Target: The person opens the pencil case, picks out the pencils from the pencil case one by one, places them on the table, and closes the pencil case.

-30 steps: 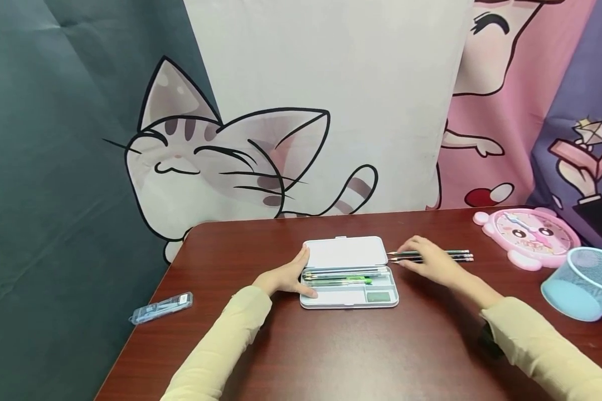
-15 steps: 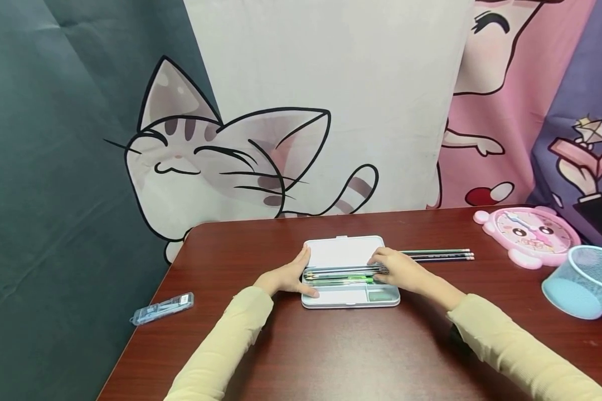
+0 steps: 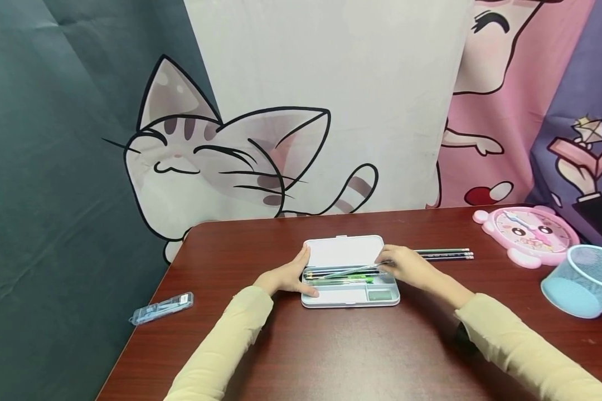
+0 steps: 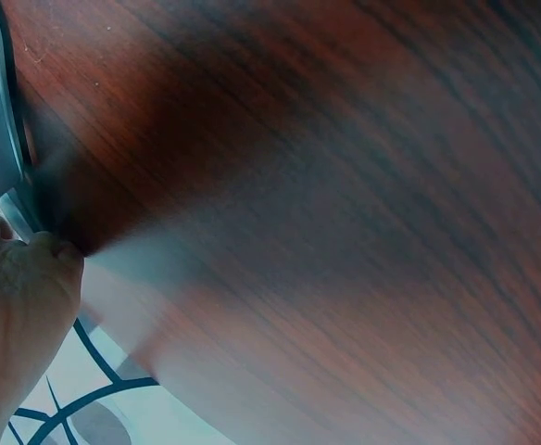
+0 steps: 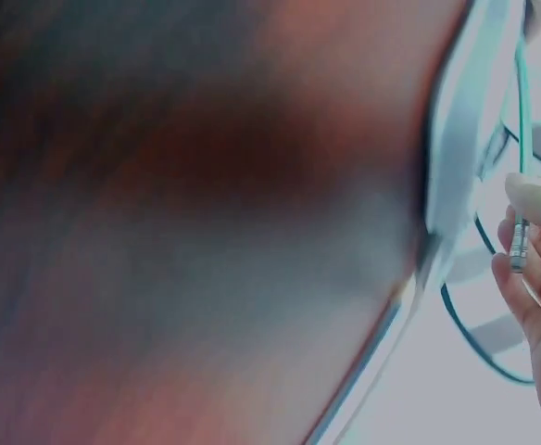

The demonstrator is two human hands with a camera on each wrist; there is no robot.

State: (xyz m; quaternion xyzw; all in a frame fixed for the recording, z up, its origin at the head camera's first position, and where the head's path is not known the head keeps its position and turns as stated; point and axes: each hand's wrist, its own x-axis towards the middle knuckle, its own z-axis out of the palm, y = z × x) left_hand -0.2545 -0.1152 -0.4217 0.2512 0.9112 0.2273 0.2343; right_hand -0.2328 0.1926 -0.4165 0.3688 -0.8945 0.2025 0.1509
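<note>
An open white pencil case (image 3: 342, 250) lies on the table with its lid folded back. Several pencils and a bright green pen (image 3: 363, 278) lie in its long compartment; a grey-green block (image 3: 379, 296) sits in the small front right one. My left hand (image 3: 287, 277) rests at the case's left side, fingers spread along the lid edge and thumb over the front corner. My right hand (image 3: 406, 266) pinches a pencil (image 5: 524, 120) near its metal-banded end, and this pencil slants up over the compartment. Beyond that hand, several dark pencils (image 3: 443, 255) lie on the table.
A pink animal-shaped clock (image 3: 532, 236) lies at the back right, near a tipped-looking light blue mesh pen cup (image 3: 582, 284). A clear blue plastic pack (image 3: 162, 308) lies by the table's left edge. A cartoon curtain (image 3: 391, 111) hangs behind the table (image 3: 341, 351).
My right hand has moved left from the loose pencils to the case, and now raises one pencil's right end out of the compartment. The left hand has stayed put.
</note>
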